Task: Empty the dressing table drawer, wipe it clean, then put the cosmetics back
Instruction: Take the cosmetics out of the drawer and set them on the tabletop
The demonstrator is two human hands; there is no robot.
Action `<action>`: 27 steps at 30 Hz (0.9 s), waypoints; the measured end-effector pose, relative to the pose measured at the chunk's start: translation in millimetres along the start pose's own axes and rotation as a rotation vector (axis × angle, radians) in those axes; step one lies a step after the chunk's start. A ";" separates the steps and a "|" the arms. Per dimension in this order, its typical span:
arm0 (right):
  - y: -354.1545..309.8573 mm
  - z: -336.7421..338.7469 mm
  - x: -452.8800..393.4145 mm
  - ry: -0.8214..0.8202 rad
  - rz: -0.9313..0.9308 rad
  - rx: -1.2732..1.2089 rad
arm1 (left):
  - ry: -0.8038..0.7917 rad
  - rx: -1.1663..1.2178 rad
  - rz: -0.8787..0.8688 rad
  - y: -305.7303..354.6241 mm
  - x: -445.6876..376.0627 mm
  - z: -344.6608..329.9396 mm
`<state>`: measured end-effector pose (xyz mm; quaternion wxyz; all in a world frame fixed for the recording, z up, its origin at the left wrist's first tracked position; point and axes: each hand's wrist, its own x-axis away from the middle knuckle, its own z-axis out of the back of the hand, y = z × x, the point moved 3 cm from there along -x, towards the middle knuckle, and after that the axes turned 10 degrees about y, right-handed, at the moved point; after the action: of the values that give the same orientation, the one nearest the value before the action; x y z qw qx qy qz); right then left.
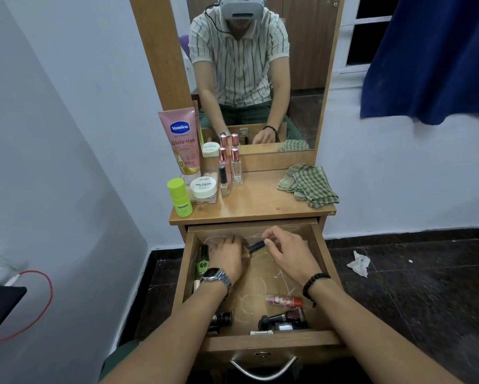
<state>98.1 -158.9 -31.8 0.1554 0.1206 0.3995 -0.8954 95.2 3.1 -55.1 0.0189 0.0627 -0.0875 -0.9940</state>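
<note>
The wooden drawer [322, 259] is pulled out below the dressing table top [256, 200]. My right hand [288, 252] pinches a thin black stick [256, 246] at the drawer's back. My left hand [225, 256] rests palm down on something brownish at the back left; what it covers is hidden. A green-labelled bottle [202, 263] lies along the left wall. Near the front lie a pink and red bottle [284, 300], dark nail polish bottles [286, 317] and a small dark jar [223, 318].
On the table top stand a pink Vaseline tube [183, 142], a lime green bottle [179, 196], a white nail polish jar [203, 187] and clear pink-capped bottles [236, 166]. A checked cloth [307, 185] lies at its right. A crumpled tissue [359, 263] is on the dark floor.
</note>
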 end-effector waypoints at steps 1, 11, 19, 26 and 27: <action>0.8 -0.4 0.1 -0.006 -0.009 0.009 | -0.011 -0.015 -0.008 0.2 0.5 -1.8; -6.5 11.7 2.7 0.171 0.049 -0.045 | 0.216 0.443 -0.075 1.5 21.0 24.7; -22.3 -5.1 4.7 -0.112 -0.033 -0.395 | 0.266 0.728 -0.090 0.8 31.8 39.3; -44.4 6.3 -14.7 0.006 -0.014 -0.364 | 0.415 0.781 -0.093 -9.4 28.7 45.1; -48.6 10.0 -22.4 0.029 -0.002 -0.345 | 0.489 0.681 -0.094 -11.1 28.4 45.2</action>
<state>99.6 -131.6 15.3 0.1668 0.1047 0.5496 -0.8119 60.9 20.4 -16.3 -0.0283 0.3033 -0.4011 -0.8639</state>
